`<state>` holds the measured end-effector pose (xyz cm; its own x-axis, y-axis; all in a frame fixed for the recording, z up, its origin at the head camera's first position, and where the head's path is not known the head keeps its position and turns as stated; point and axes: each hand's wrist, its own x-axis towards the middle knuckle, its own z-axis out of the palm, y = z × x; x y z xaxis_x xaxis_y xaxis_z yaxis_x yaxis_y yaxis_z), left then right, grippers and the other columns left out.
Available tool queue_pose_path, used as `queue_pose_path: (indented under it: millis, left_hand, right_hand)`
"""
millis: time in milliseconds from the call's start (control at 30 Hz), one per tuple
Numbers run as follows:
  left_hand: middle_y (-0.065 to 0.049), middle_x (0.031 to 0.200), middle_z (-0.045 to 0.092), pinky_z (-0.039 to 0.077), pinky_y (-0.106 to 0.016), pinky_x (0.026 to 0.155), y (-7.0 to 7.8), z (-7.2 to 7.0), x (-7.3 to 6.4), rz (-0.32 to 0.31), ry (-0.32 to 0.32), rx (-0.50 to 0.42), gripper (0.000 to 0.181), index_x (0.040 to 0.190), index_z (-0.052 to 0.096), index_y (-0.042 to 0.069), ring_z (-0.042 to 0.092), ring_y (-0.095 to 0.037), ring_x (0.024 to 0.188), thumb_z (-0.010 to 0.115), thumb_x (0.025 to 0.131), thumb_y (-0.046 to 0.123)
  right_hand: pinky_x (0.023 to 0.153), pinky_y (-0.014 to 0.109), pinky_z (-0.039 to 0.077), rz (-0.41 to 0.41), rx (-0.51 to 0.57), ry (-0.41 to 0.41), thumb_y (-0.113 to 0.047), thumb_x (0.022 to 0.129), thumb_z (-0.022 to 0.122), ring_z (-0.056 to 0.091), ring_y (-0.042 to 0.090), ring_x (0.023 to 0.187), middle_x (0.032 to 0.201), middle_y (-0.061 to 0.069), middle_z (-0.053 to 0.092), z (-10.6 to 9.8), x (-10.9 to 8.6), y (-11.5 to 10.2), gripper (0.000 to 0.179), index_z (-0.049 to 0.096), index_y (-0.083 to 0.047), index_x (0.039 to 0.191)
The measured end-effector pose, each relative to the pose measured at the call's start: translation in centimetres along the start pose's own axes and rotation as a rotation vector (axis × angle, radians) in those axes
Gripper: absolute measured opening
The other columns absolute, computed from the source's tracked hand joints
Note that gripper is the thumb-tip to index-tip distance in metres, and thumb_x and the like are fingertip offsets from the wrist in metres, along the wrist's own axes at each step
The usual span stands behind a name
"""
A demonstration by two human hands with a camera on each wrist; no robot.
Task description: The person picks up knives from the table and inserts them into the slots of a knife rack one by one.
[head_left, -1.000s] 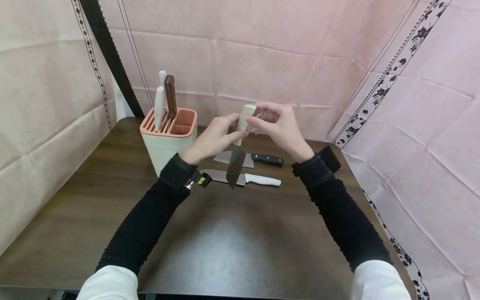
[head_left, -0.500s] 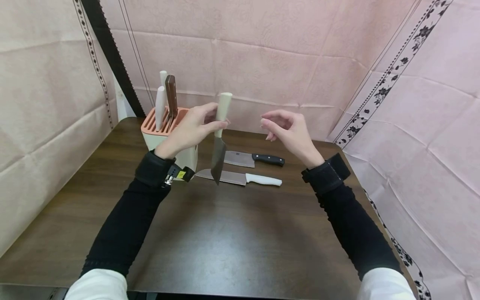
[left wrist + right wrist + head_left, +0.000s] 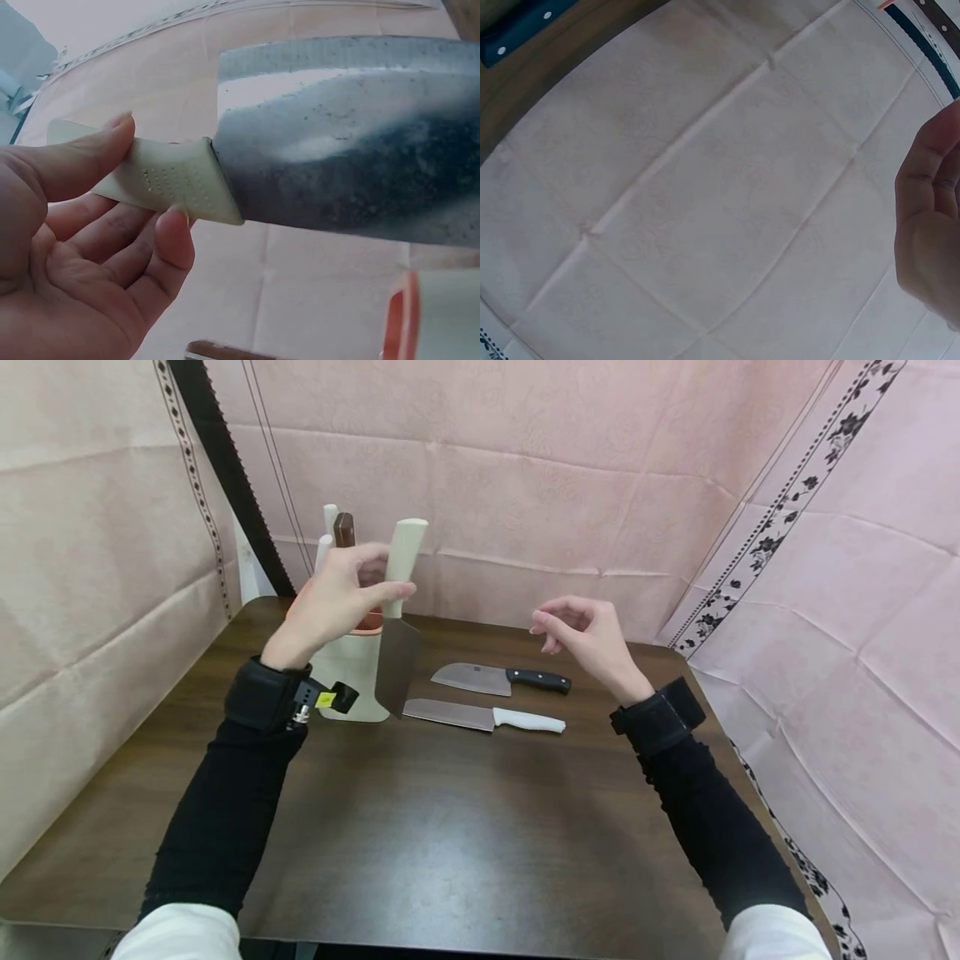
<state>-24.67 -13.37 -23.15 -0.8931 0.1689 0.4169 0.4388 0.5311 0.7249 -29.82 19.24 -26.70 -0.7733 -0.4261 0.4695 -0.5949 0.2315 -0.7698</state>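
Observation:
My left hand [image 3: 333, 597] grips a kitchen knife [image 3: 397, 664] by its pale green handle, thumb on one side and fingers on the other. Its broad blade points down in front of the pale green knife holder [image 3: 348, 677]. In the left wrist view, the wide steel blade [image 3: 345, 135] shows spots and reflections. My right hand [image 3: 592, 639] hovers over the right of the table, fingers loosely bent, holding nothing. Below and between the hands lie a black-handled knife [image 3: 471, 678] and a white-handled knife [image 3: 528, 720], blades toward the left.
The holder has an orange slotted top, partly hidden behind my left hand. A brown handle [image 3: 344, 529] and white handles [image 3: 330, 516] stand up from it. Pink patterned cloth [image 3: 510, 502] hangs behind the dark wooden table [image 3: 450, 835].
My right hand has let go of the green-handled knife and moved a little right. My left hand has carried the knife left, over to the front of the holder.

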Motion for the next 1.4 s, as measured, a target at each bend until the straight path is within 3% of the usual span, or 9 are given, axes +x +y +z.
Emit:
queue_pose_path:
  millis: [167,400,567,667,833,967,1133,1400]
  left_hand:
    - [-0.013,0.115,0.070,0.050,-0.037,0.092,0.3,-1.2,-0.6,-0.025,0.078,0.024,0.039,0.121,0.063,0.008,0.068,-0.020,0.104,0.072,0.087,0.025]
    - [-0.007,0.097,0.074,0.045,-0.020,0.072,0.6,-2.3,-0.9,-0.030,0.227,0.056,0.037,0.112,0.070,0.008,0.064,0.002,0.076,0.077,0.081,0.028]
    - [0.007,0.086,0.071,0.043,-0.019,0.068,0.7,-3.5,-1.4,-0.004,0.310,0.072,0.036,0.110,0.071,0.006,0.062,0.000,0.069,0.078,0.081,0.025]
    - [0.017,0.082,0.066,0.044,-0.017,0.066,0.9,-4.3,-1.6,-0.020,0.361,0.088,0.037,0.111,0.070,0.006,0.060,0.000,0.069,0.078,0.081,0.026]
    - [0.021,0.080,0.063,0.046,-0.011,0.068,1.4,-5.8,-1.7,-0.063,0.447,0.092,0.041,0.112,0.070,0.005,0.060,0.004,0.071,0.079,0.079,0.027]
    - [0.023,0.078,0.062,0.048,-0.011,0.068,1.8,-7.0,-1.6,-0.073,0.493,0.030,0.040,0.111,0.070,0.004,0.061,0.003,0.073,0.081,0.077,0.023]
    - [0.026,0.077,0.059,0.046,-0.009,0.068,2.2,-8.2,-1.4,-0.068,0.534,0.065,0.040,0.112,0.069,0.004,0.059,0.006,0.072,0.080,0.078,0.022]
    - [0.021,0.083,0.062,0.049,-0.017,0.085,2.6,-9.8,-0.9,-0.111,0.609,0.080,0.042,0.115,0.069,0.010,0.057,0.006,0.078,0.080,0.077,0.026]
  right_hand:
    - [0.060,0.025,0.055,0.023,0.019,-0.001,-0.015,0.092,0.065,0.063,0.011,0.057,0.077,-0.006,0.071,-0.1,-0.3,0.6,0.019,0.069,0.001,0.102]
    - [0.060,0.025,0.055,0.061,0.027,0.015,-0.015,0.092,0.065,0.063,0.011,0.056,0.075,-0.007,0.072,-0.4,-0.7,1.3,0.018,0.069,0.000,0.101]
    - [0.062,0.025,0.055,0.068,0.011,0.014,-0.018,0.092,0.065,0.064,0.014,0.058,0.076,-0.007,0.072,-0.4,-0.9,1.6,0.020,0.069,-0.001,0.101]
    - [0.062,0.024,0.055,0.068,0.007,0.015,-0.018,0.092,0.065,0.064,0.019,0.059,0.075,-0.007,0.072,-0.3,-0.9,1.8,0.020,0.069,-0.001,0.101]
    - [0.062,0.024,0.055,0.070,0.013,0.013,-0.017,0.093,0.064,0.064,0.026,0.061,0.074,-0.009,0.072,-0.4,-0.9,2.1,0.019,0.070,-0.001,0.102]
    - [0.062,0.025,0.056,0.071,0.033,0.001,-0.011,0.093,0.062,0.064,0.022,0.059,0.074,-0.010,0.071,-0.4,-0.8,2.1,0.017,0.069,0.002,0.102]
    - [0.062,0.026,0.056,0.078,0.043,-0.002,-0.010,0.093,0.062,0.064,0.016,0.058,0.073,-0.010,0.071,-0.3,-0.8,2.5,0.018,0.068,0.005,0.102]
    - [0.062,0.026,0.056,0.072,0.025,0.007,-0.018,0.094,0.063,0.064,0.014,0.058,0.075,-0.008,0.072,-0.2,-1.0,3.1,0.029,0.066,0.008,0.105]
